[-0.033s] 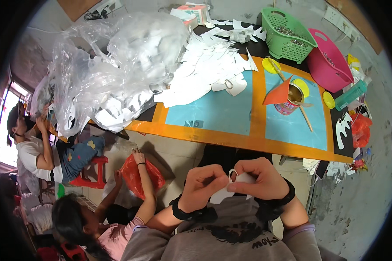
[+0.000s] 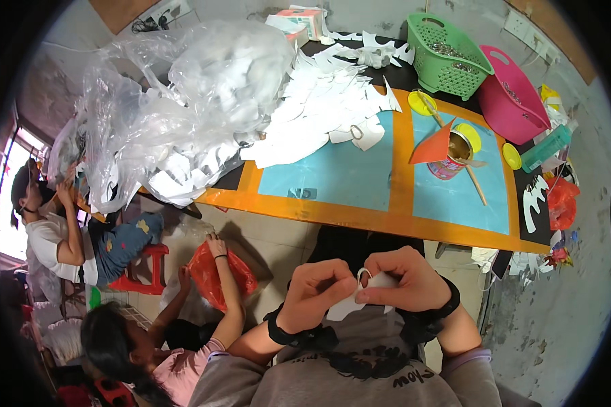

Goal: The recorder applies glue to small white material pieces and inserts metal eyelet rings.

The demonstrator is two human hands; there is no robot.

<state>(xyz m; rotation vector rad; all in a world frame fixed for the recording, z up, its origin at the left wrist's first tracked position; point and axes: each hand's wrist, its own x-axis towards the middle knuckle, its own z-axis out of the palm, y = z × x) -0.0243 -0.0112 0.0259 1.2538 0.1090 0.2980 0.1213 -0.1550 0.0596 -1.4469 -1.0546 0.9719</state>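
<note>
In front of my chest, my left hand [image 2: 317, 293] and my right hand [image 2: 409, 283] meet with thumbs and fingers pinched. Between them is a white cut-out piece [image 2: 344, 309] of thin sheet material, showing below and behind the fingers. A small pale ring [image 2: 363, 273] stands up between my fingertips, at the piece's upper edge. Both hands are closed on the piece; how the ring joins it is hidden. On the table ahead, a similar ring [image 2: 356, 130] lies on a white piece beside a heap of white cut-outs [image 2: 319, 102].
Clear plastic bags [image 2: 204, 81] of white pieces cover the table's left. Green [image 2: 448, 61] and pink baskets [image 2: 512, 102] hold metal parts. An open can [image 2: 448, 166] with a stick stands near the orange table edge [image 2: 360, 224]. At left, one person handles a red bag [image 2: 217, 275]; another sits beyond.
</note>
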